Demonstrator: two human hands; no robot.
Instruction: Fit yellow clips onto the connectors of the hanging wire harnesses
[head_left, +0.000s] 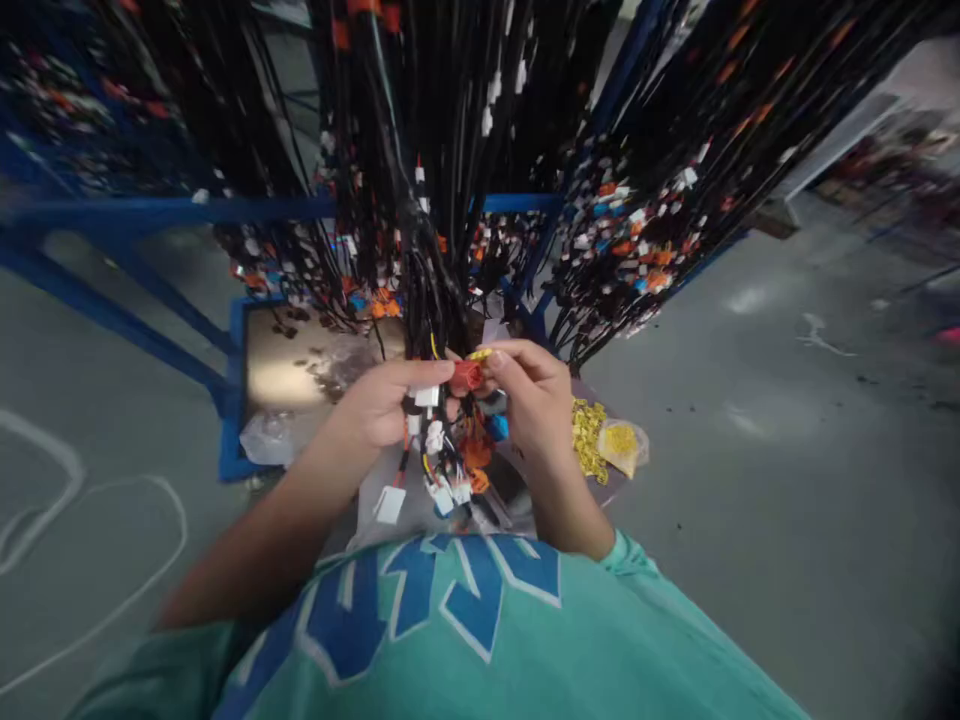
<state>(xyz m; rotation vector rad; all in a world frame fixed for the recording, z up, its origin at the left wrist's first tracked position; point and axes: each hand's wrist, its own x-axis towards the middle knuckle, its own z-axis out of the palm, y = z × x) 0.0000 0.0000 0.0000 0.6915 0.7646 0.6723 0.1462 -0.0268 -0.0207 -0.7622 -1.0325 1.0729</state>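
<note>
My left hand (pixel 386 395) is closed, its thumb and fingers pinching a red connector (pixel 468 376) on the end of a black wire bundle (pixel 431 270). From the other side, my right hand (pixel 532 395) pinches a small yellow piece (pixel 480 354) against the top of that connector. Whether the piece sits in the connector or only touches it I cannot tell. Below my hands hang more plugs on the same bundle: a white connector (pixel 389 505), an orange connector (pixel 478 481) and a blue connector (pixel 496 427).
A pile of small yellow pieces (pixel 589 435) and a clear bag of yellow pieces (pixel 621 442) lie right of my right forearm. Blue rack rails (pixel 187 211) carry dense hanging wire harnesses (pixel 645 240). A blue-edged tray (pixel 234 400) with plastic bags stands at left.
</note>
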